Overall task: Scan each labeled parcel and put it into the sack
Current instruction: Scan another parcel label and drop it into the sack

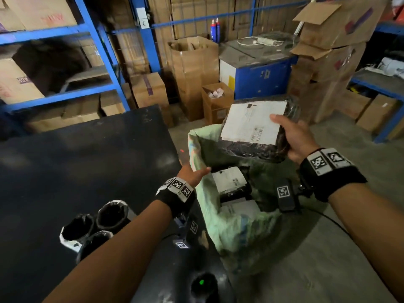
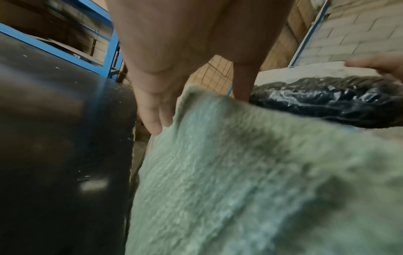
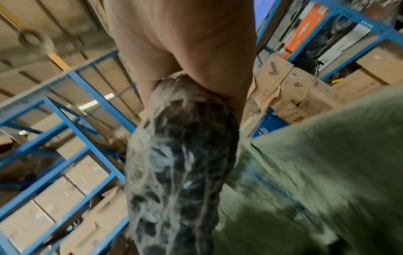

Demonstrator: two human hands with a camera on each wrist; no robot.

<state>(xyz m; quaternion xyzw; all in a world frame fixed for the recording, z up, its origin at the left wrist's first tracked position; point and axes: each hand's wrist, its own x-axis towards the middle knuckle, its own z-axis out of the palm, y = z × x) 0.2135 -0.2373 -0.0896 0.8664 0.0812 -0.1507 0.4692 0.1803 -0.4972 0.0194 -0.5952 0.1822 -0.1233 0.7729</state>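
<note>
Left hand holds sack; right hand grips parcel.

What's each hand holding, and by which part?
Right hand grips the black parcel by its right edge, thumb on the label. Left hand holds the sack by its rim, keeping the mouth open.

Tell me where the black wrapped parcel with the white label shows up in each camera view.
Head: parcel right of centre, held by the right hand above the green sack.
Left wrist: its black side at right, mid-height.
Right wrist: centre, running down from the palm.
Shared landmark: the green sack, seen in all three.
</note>
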